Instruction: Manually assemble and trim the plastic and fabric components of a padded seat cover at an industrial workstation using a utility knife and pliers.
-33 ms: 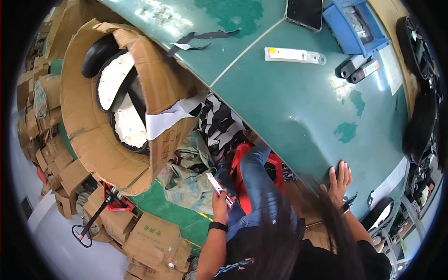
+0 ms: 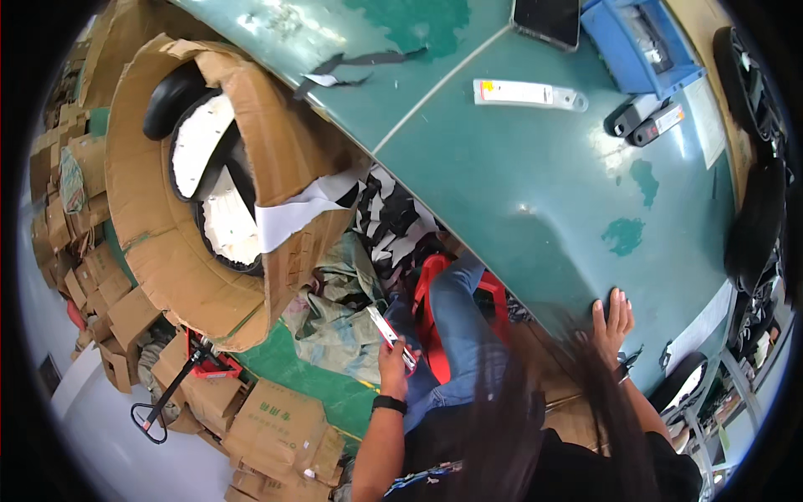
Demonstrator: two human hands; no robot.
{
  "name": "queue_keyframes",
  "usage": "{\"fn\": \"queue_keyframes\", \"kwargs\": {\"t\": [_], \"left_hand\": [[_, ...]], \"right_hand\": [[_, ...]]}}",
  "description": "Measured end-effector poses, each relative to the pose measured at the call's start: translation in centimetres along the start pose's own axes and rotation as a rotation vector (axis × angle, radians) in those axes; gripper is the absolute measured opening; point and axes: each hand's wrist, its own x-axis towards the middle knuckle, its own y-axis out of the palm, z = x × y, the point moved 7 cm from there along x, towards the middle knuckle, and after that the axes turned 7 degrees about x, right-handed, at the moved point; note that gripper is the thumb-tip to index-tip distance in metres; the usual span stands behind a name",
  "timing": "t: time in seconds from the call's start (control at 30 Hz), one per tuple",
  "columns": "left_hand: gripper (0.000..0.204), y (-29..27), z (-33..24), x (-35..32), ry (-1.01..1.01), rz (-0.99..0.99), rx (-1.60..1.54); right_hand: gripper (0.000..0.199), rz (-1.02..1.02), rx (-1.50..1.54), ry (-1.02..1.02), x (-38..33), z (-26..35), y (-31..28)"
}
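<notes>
In my left hand point(image 2: 392, 368), closed fingers hold a slim flat piece, white and red point(image 2: 386, 331), by its lower end above my lap. Its kind is not clear. My right hand point(image 2: 611, 323) lies on the green tabletop point(image 2: 535, 192) near its front edge, fingers stretched out and nothing in them. Farther back on the table is a narrow clear plastic sleeve with a white label point(image 2: 530, 94). Two short grey-and-black pieces point(image 2: 646, 122) lie side by side to the right of it.
A blue bin point(image 2: 642, 46) and a dark phone point(image 2: 546, 21) occupy the table's far side. Dark fabric strips point(image 2: 360, 67) lie at its left edge. To the left stands a large open carton point(image 2: 134, 217) holding black-and-white padded pieces point(image 2: 203, 142). Flattened cartons point(image 2: 276, 427) cover the floor below.
The view has shifted slightly, so the table's things sit a little differently in it. Both hands keep their places, the left still around the slim piece.
</notes>
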Motion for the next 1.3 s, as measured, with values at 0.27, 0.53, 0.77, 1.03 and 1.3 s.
{"fn": "queue_keyframes", "kwargs": {"t": [0.27, 0.53, 0.77, 1.03, 1.3], "left_hand": [[0.015, 0.8, -1.6, 5.1, 0.07, 0.081, 0.064], [0.02, -4.4, 5.5, 12.0, 0.122, 0.234, 0.108], [0.017, -14.7, 13.7, 12.6, -0.017, 0.101, -0.112], [0.019, -25.6, 23.5, 14.6, -0.001, -0.254, -0.422], [0.037, -29.7, 29.7, 16.6, 0.023, -0.493, -0.823]], "right_hand": [[0.058, 0.04, 0.037, 0.11, 0.3, 0.2, 0.0], [0.057, -0.075, -0.008, 0.092, 1.2, 1.3, 0.1], [0.043, -0.188, -0.118, 0.231, 1.4, 2.2, -1.4], [0.021, 0.429, 0.715, -0.489, 10.1, 41.4, 19.0], [0.023, 0.861, 0.097, -0.38, 11.8, 49.9, 60.6]]}}
